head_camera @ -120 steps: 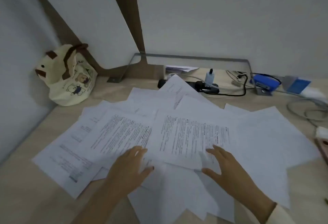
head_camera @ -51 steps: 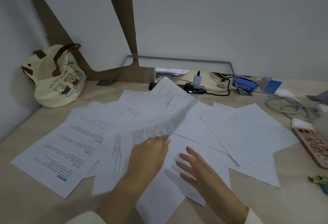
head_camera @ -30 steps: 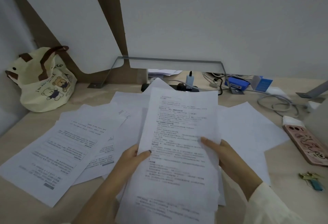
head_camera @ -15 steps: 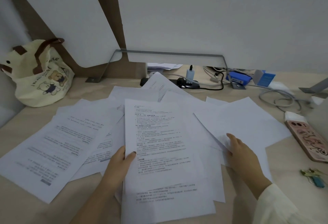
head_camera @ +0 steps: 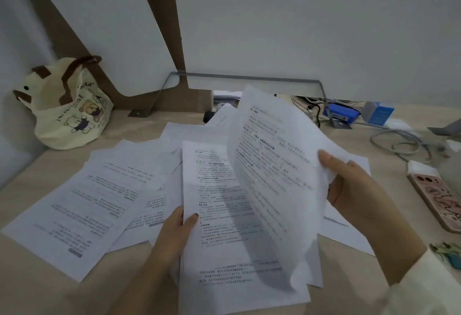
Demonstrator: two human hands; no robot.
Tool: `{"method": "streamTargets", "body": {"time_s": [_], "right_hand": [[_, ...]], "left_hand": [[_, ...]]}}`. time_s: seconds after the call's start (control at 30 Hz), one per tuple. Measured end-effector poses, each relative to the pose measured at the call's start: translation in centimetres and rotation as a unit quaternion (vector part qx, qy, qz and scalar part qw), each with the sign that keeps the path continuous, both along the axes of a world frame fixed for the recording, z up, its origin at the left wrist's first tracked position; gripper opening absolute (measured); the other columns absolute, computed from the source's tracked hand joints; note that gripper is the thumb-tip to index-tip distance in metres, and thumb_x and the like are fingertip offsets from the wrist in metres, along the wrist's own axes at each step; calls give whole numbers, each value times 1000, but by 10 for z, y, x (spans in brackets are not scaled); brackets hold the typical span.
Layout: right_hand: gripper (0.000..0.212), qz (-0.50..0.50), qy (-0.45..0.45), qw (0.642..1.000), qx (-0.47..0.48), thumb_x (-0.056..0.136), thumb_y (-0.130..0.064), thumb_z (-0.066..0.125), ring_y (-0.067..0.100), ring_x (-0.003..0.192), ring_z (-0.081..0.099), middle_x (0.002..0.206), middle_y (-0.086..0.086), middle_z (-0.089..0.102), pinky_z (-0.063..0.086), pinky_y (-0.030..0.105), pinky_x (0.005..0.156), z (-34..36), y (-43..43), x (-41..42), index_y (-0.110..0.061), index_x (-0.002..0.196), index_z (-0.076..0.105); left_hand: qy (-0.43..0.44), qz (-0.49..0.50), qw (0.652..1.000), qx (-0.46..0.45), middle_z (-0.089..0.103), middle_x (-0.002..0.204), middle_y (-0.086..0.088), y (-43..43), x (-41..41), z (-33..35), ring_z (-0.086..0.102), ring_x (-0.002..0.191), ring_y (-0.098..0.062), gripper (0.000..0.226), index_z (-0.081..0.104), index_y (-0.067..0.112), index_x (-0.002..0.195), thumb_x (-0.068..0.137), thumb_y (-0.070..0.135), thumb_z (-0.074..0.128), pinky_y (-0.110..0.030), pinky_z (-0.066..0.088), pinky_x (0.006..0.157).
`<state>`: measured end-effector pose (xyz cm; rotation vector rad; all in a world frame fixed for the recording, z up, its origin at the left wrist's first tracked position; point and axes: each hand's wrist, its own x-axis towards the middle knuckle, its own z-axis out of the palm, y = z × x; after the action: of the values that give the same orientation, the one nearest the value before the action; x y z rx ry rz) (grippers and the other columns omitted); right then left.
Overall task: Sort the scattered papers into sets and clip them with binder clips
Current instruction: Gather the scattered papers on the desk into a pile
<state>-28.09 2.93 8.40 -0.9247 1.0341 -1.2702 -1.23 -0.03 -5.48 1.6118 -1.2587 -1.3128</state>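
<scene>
Two sheets in hand over a pale wooden desk [head_camera: 37, 277]. Pinched by the left hand [head_camera: 174, 230] at its left edge, thumb on top and fingers underneath: a printed sheet [head_camera: 219, 227], nearly flat, near centre, running down toward the near edge of the view. Clamped in the right hand [head_camera: 354, 190], thumb on the printed face and fingers curled behind the right edge: a second sheet [head_camera: 274, 177], lifted and tilted, curving over the right part of the first, with its far corner up in front of the back wall.

Spread beneath and to the left of both: scattered papers [head_camera: 99, 202], overlapping, several with text upside down to the viewer. More white pages poking out on the right, under the right wrist.

At the near right edge, just beside a cream sleeve [head_camera: 434, 289]: a small bunch of binder clips [head_camera: 446, 252], greenish and blue, partly cut off by the frame, touched by neither hand. Farther along the right edge: a phone [head_camera: 439, 200] in a pink patterned case, back upward.

Far right: grey cables [head_camera: 399, 145], a blue box [head_camera: 341, 114] and a light blue carton [head_camera: 379, 112]. Far left corner: a cream tote bag [head_camera: 67, 110] with bear drawings and brown handles, slumped against the wall. Along the far side: a grey metal bracket [head_camera: 249, 79] below white panels.
</scene>
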Motion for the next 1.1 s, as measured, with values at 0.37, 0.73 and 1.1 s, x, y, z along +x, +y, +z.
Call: {"method": "streamTargets", "body": {"time_s": [0.37, 0.73, 1.1], "right_hand": [[28, -136, 59, 983, 110, 92, -15, 51, 21, 81, 64, 93, 5, 67, 56, 28, 60, -47, -29, -30, -4, 117, 57], [25, -117, 348, 928, 65, 85, 1, 44, 28, 79, 57, 83, 8, 62, 47, 36, 73, -67, -63, -8, -13, 91, 64], [47, -50, 398, 916, -17, 91, -22, 54, 21, 123, 47, 133, 2, 50, 37, 29, 99, -82, -105, 32, -21, 136, 40]], "left_hand": [[-12, -27, 998, 50, 58, 77, -2, -35, 28, -57, 60, 79, -18, 16, 54, 18, 73, 86, 18, 63, -8, 43, 59], [94, -10, 995, 36, 66, 113, -3, -5, 5, 2, 61, 105, -19, 22, 61, 19, 111, 97, 19, 44, -36, 47, 96], [13, -47, 998, -45, 63, 109, 16, 0, 2, -5, 60, 104, -5, 26, 53, 30, 114, 93, 16, 52, -27, 50, 91]]}}
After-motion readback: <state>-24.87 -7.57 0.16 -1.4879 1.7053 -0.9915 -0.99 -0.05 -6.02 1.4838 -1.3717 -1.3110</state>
